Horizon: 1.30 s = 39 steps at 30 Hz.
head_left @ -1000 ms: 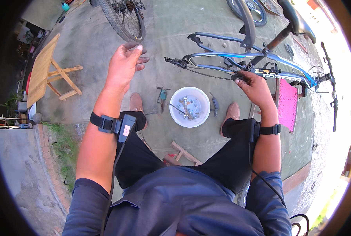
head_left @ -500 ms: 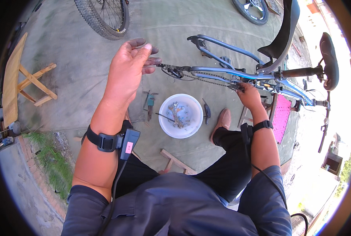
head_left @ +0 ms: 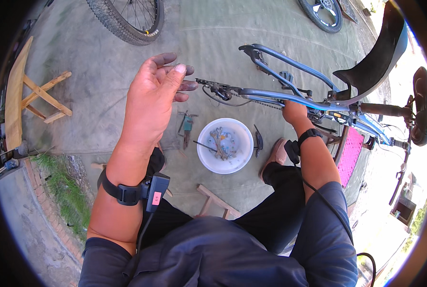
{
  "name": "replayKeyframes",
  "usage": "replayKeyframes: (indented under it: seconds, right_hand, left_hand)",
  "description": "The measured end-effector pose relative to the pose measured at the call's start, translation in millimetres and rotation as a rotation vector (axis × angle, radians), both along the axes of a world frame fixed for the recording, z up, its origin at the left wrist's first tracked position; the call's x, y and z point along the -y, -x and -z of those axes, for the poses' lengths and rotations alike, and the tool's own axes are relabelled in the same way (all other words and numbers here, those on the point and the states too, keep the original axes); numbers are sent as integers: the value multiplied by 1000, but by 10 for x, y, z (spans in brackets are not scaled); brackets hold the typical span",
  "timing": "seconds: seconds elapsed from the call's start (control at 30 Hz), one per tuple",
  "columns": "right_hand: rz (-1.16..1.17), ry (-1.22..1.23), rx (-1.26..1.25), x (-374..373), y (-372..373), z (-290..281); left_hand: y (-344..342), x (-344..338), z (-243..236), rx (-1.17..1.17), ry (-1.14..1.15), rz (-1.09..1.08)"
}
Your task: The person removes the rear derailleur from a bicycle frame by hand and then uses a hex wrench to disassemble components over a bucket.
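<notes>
Hands: right hand [head_left: 294, 113] half hidden behind blue bicycle frame [head_left: 271, 94].

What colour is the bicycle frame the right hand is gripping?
Blue: the tubular metal bicycle frame, gripped by the right hand, shows best in the head view.

Open concrete is lying left of the left hand [head_left: 153, 98]. Bike frame [head_left: 290, 95] is blocking the right side, right hand [head_left: 294, 111] gripping it. White bowl [head_left: 225, 145], pliers [head_left: 187, 125] and wood scraps [head_left: 217, 203] are cluttering the ground below.
</notes>
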State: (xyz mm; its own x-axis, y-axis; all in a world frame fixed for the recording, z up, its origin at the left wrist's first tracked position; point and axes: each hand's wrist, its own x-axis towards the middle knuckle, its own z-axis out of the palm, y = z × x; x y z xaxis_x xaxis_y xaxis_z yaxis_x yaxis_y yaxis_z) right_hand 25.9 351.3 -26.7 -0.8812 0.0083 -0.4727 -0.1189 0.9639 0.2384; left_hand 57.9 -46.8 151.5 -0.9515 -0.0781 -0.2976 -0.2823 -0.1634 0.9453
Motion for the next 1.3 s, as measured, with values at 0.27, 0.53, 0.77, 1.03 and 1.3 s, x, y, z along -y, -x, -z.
replayKeyframes:
  seconds: [0.27, 0.53, 0.77, 1.03, 1.3]
  right_hand:
    - [29, 346, -127, -26, 24, -397]
    - [90, 756, -242, -347, -16, -462]
    - [276, 1000, -146, -438, -97, -503]
    - [189, 1035, -218, -419, -87, -558]
    - [267, 1075, -133, -453, -71, -622]
  left_hand:
    - [51, -83, 24, -6, 28, 11]
    - [123, -140, 103, 20, 110, 22]
    - [324, -202, 503, -94, 431, 263]
    - [1051, -637, 1126, -127, 774, 823]
    - [1082, -194, 1715, 73, 1047, 826]
